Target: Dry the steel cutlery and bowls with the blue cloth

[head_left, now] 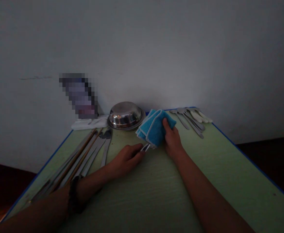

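My right hand [173,139] grips a folded blue cloth [155,128] with pale edging above the middle of the table. The thumb presses on the cloth's right side. My left hand [128,158] is closed around a shiny metal utensil [145,147]. Only a short stretch of it shows between my fingers and the cloth's lower edge. The cloth covers its far end, so I cannot tell what kind of utensil it is. A dark band circles my left wrist.
Behind the cloth, steel bowls [125,113] sit against the wall, the top one upturned. Long metal utensils and wooden sticks [80,155] lie at left. Spoons, forks and white-handled cutlery [192,118] lie back right. A blurred-out upright object [80,95] leans by a white packet [89,123].
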The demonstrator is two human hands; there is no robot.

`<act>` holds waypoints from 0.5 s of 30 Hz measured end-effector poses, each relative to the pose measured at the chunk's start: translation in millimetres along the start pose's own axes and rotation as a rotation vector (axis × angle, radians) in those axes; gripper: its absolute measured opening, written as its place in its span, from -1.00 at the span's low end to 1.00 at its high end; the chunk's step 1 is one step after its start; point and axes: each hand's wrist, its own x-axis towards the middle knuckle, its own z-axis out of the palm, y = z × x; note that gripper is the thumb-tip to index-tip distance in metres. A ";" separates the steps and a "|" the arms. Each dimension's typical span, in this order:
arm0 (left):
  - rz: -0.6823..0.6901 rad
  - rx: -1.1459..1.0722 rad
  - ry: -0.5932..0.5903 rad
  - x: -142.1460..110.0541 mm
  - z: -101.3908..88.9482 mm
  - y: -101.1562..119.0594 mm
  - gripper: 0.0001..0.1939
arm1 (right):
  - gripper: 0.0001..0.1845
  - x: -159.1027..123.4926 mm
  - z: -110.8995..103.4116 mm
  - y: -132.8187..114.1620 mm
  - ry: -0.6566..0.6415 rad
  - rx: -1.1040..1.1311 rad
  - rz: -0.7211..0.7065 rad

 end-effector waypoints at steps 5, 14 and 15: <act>0.001 -0.056 -0.019 0.7 -0.8 -1.2 -0.73 | -0.47 0.0 -1.0 0.2 -0.049 -0.053 -0.029; 0.022 -0.042 -0.043 0.2 -1.8 0.7 -0.75 | -0.47 -0.4 -1.8 1.6 -0.051 -0.085 -0.037; 0.027 -0.041 -0.042 0.1 -1.9 0.8 -0.75 | -0.48 -0.3 -1.7 1.8 -0.051 -0.084 -0.040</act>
